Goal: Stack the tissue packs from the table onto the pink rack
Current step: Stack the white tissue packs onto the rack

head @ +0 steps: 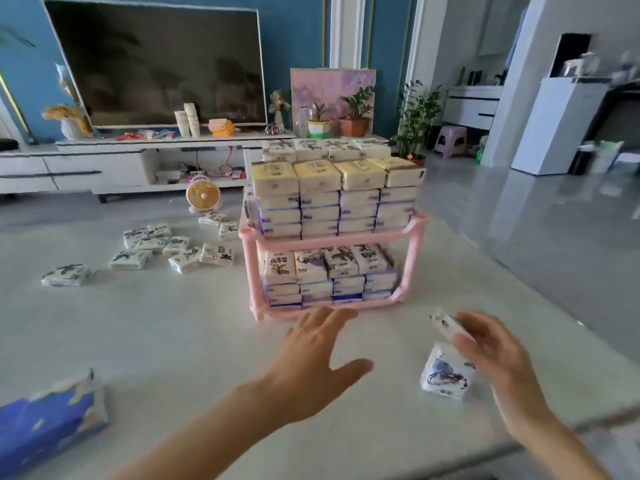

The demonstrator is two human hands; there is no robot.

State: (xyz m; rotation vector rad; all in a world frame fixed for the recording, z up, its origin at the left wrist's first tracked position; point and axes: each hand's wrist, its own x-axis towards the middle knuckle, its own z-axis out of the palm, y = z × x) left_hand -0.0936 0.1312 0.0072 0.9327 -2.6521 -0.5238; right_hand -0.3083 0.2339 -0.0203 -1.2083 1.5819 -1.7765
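My left hand [318,351] is spread flat and empty, fingers straight, reaching over the pale glossy table [173,334] toward the foot of the two-tier pink plastic rack [249,271]. My right hand [495,351] is well apart from it, off to the side, with its fingers curled round a small white tissue pack with dark print [445,322] — blur makes the exact grip hard to read. Just beneath that hand a second printed pack [446,375] stands tilted on the table.

Both tiers of the rack hold tight rows of packs, the upper pile capped by yellow-wrapped packs [318,176]. A loose scatter of printed packs [180,251] lies on the table to the left, well apart from the rack, and a blue plastic outer wrapper [48,424] sits at the near left corner.

I judge these packs light and soft, with slick film that slides easily. I'd pinch each across its narrow sides, thumb opposite fingers, and lay it flat — gently, since the tall upper pile looks easy to nudge over.
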